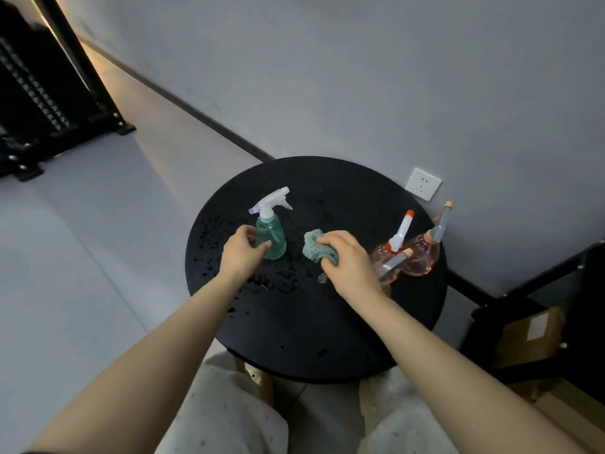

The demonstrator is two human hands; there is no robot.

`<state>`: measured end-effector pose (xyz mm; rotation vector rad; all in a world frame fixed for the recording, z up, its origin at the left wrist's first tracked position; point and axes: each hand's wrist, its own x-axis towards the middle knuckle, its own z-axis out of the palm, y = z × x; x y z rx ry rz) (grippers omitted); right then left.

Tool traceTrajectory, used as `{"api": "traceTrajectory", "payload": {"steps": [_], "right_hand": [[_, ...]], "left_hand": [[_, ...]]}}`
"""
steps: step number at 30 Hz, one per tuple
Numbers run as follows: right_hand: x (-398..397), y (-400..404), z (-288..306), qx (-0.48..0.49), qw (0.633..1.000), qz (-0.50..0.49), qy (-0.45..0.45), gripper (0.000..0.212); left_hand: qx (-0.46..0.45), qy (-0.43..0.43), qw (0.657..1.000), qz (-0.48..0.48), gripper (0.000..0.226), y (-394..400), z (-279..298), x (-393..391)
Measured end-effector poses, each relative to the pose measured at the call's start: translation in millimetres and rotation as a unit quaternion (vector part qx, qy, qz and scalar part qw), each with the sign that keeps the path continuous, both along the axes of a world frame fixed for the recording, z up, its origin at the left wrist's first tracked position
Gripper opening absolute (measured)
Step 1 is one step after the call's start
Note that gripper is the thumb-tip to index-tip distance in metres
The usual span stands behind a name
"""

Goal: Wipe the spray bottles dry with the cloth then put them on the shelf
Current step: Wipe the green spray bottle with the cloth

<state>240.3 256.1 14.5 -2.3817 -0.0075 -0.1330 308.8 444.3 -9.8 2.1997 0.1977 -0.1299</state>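
Note:
A teal spray bottle [271, 232] with a white trigger head stands upright on the round black table [327, 329]. My left hand [242, 253] is at its lower left side, fingers curled, thumb tip touching the bottle. My right hand [348, 260] grips a crumpled teal cloth [312, 245] on the tabletop, right of that bottle. Three pink spray bottles stand at the table's right edge: one with a red and white head [401, 232], one with a grey head [422, 257] behind it, and a third [388, 268] partly hidden by my right hand.
Water drops cover the tabletop around the teal bottle. A black shelf frame [537, 322] with a cardboard box [530, 335] stands low on the right. Another black rack [49, 103] is at the far left. A wall socket [423, 183] sits behind the table.

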Motion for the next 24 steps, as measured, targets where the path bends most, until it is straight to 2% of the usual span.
{"api": "traceTrajectory", "payload": {"steps": [5,8,13,17,24], "right_hand": [[30.1,18.0,-27.0,-0.054,0.997,0.052,0.013,0.036],[42.9,19.8,-41.5,-0.071,0.995,0.067,0.028,0.037],[57.3,14.0,-58.7,-0.082,0.992,0.082,0.045,0.035],[66.2,9.9,-65.2,-0.083,0.993,0.073,0.039,0.035],[63.2,7.1,-59.2,-0.058,0.996,0.067,0.016,0.035]], "left_hand": [[0.014,0.025,1.0,-0.008,0.062,14.6,-24.3,34.4],[-0.024,0.016,1.0,-0.011,0.067,8.2,-39.5,54.3],[-0.139,-0.035,0.99,0.008,0.046,-0.4,-53.0,81.4],[-0.163,-0.017,0.986,-0.011,0.037,-0.4,-58.2,94.0],[-0.181,-0.054,0.981,-0.045,0.021,-3.4,-43.4,85.5]]}}
